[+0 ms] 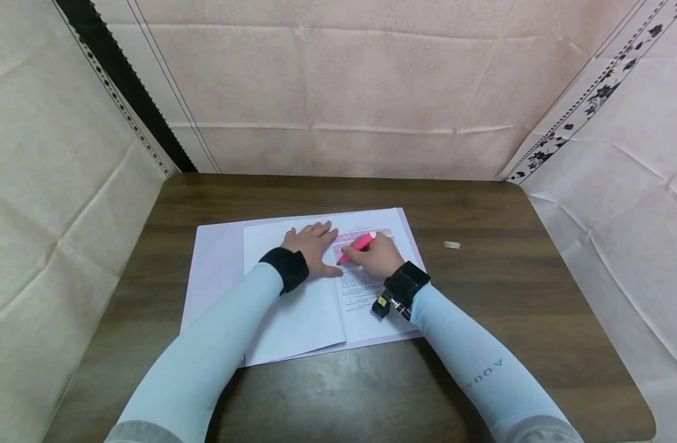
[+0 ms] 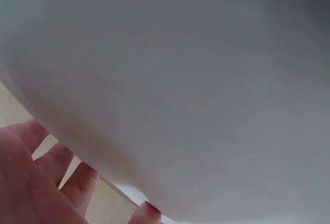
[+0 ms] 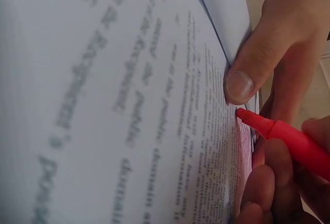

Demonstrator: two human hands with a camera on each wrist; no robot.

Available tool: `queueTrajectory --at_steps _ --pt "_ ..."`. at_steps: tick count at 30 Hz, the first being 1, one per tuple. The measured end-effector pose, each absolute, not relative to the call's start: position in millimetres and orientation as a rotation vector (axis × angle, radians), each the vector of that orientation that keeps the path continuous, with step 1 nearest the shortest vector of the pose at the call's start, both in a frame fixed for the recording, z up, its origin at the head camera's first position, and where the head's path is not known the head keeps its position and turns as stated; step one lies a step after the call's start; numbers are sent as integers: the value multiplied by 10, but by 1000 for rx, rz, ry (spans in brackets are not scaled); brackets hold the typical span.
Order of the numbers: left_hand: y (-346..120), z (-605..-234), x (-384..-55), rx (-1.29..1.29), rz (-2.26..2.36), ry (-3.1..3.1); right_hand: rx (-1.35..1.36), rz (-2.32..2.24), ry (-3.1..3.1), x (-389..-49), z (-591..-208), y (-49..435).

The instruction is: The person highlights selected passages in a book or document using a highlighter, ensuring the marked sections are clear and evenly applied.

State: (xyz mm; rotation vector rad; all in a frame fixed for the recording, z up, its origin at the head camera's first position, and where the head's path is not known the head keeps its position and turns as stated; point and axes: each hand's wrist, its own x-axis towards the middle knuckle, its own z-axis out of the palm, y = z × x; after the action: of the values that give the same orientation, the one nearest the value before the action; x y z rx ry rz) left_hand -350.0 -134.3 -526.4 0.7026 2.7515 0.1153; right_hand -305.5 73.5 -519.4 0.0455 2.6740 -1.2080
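My right hand [image 1: 381,253] grips a pink highlighter [image 3: 299,146], its tip down at a line of print on the right-hand page [image 1: 363,292]. Pink marking [image 1: 346,237] covers the upper lines of that page; the lower lines are plain black print. My left hand [image 1: 315,245] lies flat with fingers spread on the blank left-hand page [image 1: 294,314], its thumb reaching over onto the printed page. In the right wrist view the left thumb [image 3: 241,85] presses the paper close beside the highlighter's tip. The left wrist view shows mostly white paper [image 2: 180,105] above the fingers.
Under the pages lies a pale lilac folder or cover [image 1: 216,258] on the dark wooden table [image 1: 482,320]. A small white piece, like an eraser [image 1: 451,245], sits to the right of the papers. Pale cloth [image 1: 371,80] hangs behind and at both sides.
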Motion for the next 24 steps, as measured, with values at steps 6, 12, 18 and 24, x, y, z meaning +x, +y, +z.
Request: queueTrajectory --at_steps 6,12,18,24 --pt "-1325 -5252 -3503 703 113 2755 95 -1153 2705 -3044 -5150 724" --pt "-1319 -5263 -3508 698 107 2751 111 -1136 2719 -3037 -5126 729" --pt "-1320 -5256 -3510 688 110 2745 96 -1117 2747 -3041 -5112 752" --pt "-1336 -5275 -3509 697 108 2751 110 -1106 2751 -3042 -5091 782"
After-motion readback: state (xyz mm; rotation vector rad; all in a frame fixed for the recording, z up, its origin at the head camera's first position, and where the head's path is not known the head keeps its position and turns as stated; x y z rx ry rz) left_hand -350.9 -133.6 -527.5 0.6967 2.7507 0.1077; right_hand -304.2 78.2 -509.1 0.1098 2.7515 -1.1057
